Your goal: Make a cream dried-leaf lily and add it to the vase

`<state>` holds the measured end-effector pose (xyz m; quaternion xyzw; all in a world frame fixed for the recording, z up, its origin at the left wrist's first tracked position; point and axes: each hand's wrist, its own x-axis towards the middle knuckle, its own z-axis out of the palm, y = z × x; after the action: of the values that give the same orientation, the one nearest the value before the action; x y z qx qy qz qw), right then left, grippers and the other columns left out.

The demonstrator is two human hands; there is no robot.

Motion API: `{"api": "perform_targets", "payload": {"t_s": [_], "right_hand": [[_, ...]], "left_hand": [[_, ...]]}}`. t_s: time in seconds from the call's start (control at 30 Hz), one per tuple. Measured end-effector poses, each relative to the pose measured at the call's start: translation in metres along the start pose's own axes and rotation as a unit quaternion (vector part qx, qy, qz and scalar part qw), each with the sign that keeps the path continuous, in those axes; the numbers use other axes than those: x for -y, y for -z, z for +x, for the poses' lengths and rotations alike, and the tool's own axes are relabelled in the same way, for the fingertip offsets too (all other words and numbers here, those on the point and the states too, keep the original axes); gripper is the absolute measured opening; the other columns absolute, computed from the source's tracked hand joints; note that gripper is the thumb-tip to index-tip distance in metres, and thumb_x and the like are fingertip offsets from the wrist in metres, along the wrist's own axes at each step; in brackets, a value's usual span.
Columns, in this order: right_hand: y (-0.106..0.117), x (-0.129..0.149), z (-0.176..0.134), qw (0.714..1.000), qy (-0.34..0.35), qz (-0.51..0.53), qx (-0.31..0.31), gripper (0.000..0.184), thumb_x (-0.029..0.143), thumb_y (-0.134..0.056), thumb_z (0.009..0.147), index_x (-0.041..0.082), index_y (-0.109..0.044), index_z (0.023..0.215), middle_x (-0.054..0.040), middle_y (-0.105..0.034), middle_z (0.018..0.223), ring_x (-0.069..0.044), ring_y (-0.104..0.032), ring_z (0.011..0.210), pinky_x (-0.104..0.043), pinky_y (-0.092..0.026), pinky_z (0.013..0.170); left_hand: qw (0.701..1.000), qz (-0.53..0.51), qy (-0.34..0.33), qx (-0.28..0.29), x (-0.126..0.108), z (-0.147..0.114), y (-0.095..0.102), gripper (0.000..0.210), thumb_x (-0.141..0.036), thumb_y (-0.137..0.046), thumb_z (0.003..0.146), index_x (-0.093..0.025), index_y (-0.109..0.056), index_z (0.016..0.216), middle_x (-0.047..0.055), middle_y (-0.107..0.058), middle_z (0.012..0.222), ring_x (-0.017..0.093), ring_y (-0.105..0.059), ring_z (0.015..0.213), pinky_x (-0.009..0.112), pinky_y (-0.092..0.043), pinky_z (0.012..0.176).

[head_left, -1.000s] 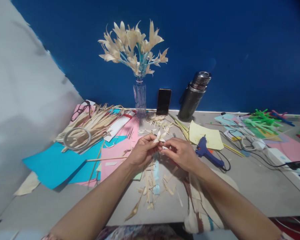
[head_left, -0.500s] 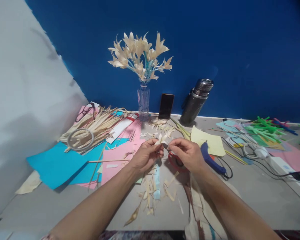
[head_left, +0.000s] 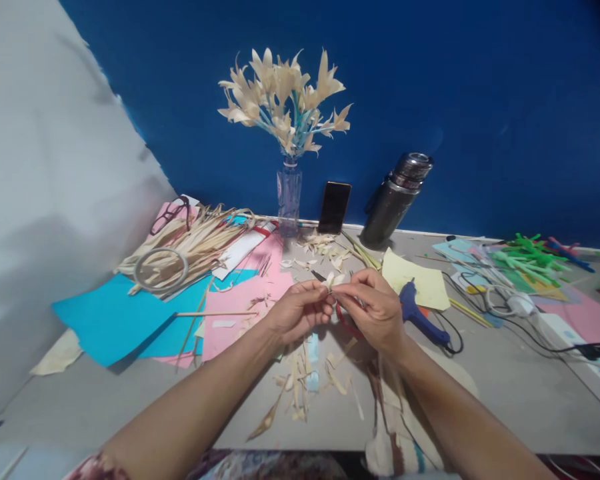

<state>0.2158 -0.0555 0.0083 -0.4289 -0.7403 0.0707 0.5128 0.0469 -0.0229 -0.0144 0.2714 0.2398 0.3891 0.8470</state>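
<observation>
Between my hands is a small cream flower [head_left: 336, 278] that looks made of dried corn husk. My left hand [head_left: 300, 307] pinches its base with thumb and fingers. My right hand [head_left: 373, 307] is closed beside it, thumb and forefinger touching the flower. Red-handled scissors [head_left: 347, 323] show under the right fingers, seemingly held in that hand. A dark blade tip pokes out behind the flower. Husk scraps [head_left: 296, 387] and a light blue strip [head_left: 313, 367] lie on the table below the hands.
A clear bottle vase [head_left: 289, 197] with husk flowers [head_left: 283, 93] stands at the back, beside a phone [head_left: 335, 207] and a steel flask [head_left: 397, 200]. Right: a blue glue gun [head_left: 425, 317], cables, a power strip [head_left: 580, 347]. Left: blue paper [head_left: 113, 323], pink paper, dried husks [head_left: 205, 237], a tape roll.
My right hand has come up against the flower, its fingers now meeting the left hand's. The dark blade tip has shifted left and away from me, behind the flower.
</observation>
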Motion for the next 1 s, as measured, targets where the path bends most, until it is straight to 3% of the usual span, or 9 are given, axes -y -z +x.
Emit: {"api": "perform_targets", "payload": {"t_s": [0.33,1.0], "right_hand": [[-0.0016,-0.0037,-0.0016,0.995,0.035,-0.091,-0.012,0.014,0.017,-0.064,0.090,0.024,-0.077,0.092,-0.0061,-0.063,0.080,-0.020,-0.061,0.077,-0.034,-0.050,0.067],[-0.0023,-0.0048,-0.0030,0.996,0.035,-0.077,0.008,0.013,0.015,-0.063,0.092,0.022,-0.074,0.096,-0.0065,-0.064,0.084,-0.020,-0.061,0.080,-0.033,-0.049,0.070]], "left_hand": [[1.000,0.025,-0.012,0.009,-0.0013,0.0005,0.0004,0.024,-0.021,-0.086,0.069,-0.006,-0.068,0.078,0.007,-0.069,0.072,0.009,-0.060,0.052,0.017,-0.049,0.048],[0.998,0.063,-0.014,-0.005,0.0001,0.0014,0.0000,0.029,-0.024,-0.089,0.064,-0.007,-0.071,0.079,0.006,-0.070,0.068,0.008,-0.059,0.048,0.018,-0.047,0.046]]}}
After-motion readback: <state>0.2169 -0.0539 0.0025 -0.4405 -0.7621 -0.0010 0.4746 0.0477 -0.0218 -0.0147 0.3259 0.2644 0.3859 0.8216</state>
